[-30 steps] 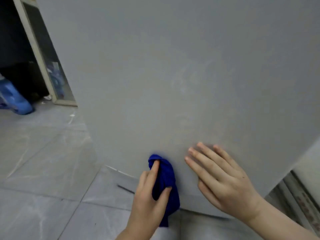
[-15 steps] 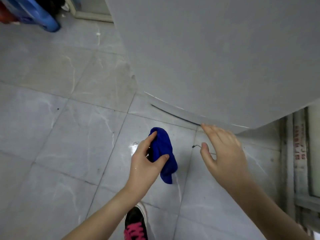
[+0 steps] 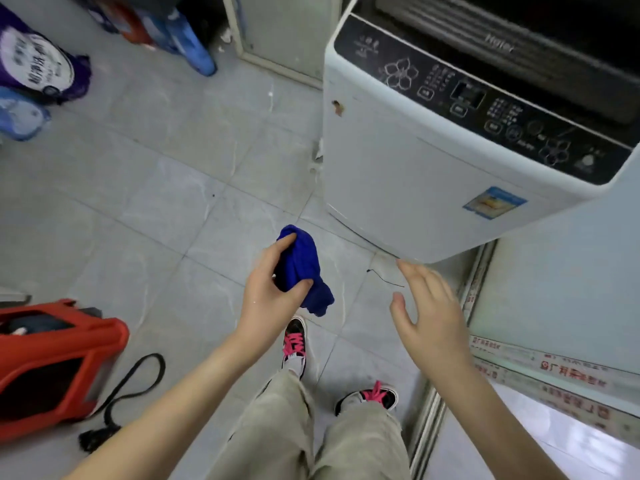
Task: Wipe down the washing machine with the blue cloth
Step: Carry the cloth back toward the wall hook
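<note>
A white top-loading washing machine (image 3: 391, 181) with a black control panel stands at the upper right, its lid up over a dark tub. My left hand (image 3: 270, 296) is shut on a bunched blue cloth (image 3: 299, 268), held over the floor tiles left of the machine's bottom front corner and apart from it. My right hand (image 3: 426, 310) hangs open and empty just below that corner, fingers spread, not touching the machine.
A red plastic crate (image 3: 52, 362) with a black cord (image 3: 135, 386) lies at the lower left. Purple and blue detergent bags (image 3: 38, 67) sit at the upper left. A sliding-door track (image 3: 450, 341) runs along the right. My feet in black shoes (image 3: 294, 344) stand on the grey tiles.
The view has risen from close against the machine's front panel to standing height. Both hands came off the panel; the left still holds the cloth.
</note>
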`<move>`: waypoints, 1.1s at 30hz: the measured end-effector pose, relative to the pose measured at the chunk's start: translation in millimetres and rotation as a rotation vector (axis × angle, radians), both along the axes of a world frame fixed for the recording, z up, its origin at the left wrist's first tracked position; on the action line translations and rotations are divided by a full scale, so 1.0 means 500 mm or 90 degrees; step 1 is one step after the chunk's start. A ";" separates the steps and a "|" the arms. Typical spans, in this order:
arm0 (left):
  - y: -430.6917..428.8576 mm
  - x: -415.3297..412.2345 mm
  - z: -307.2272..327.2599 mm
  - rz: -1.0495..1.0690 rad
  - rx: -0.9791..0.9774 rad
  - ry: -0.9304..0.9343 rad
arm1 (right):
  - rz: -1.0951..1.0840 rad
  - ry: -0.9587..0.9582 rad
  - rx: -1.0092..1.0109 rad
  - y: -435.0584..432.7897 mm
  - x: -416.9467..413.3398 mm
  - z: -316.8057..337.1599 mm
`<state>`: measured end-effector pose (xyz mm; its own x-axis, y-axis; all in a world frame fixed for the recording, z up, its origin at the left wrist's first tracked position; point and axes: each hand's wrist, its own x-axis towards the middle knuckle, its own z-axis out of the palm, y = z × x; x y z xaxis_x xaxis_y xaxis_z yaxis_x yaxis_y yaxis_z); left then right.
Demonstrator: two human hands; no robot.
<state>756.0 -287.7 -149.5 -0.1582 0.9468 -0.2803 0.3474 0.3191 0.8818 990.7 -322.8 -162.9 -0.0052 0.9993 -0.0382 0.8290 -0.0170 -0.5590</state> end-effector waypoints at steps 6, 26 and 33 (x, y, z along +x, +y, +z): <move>0.000 -0.073 0.288 0.000 0.176 -0.004 | 0.064 0.010 0.144 0.044 -0.084 0.257; -0.354 -0.206 0.382 0.416 0.301 0.259 | 0.448 0.128 0.221 0.027 -0.269 0.332; -0.438 -0.259 0.385 0.563 0.254 0.302 | 0.543 0.148 0.188 0.032 -0.361 0.332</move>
<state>626.6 -506.9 42.9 -0.8420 0.4531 0.2928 0.4683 0.3444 0.8137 810.4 -307.1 3.3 -0.7178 0.6233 0.3104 0.3630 0.7153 -0.5971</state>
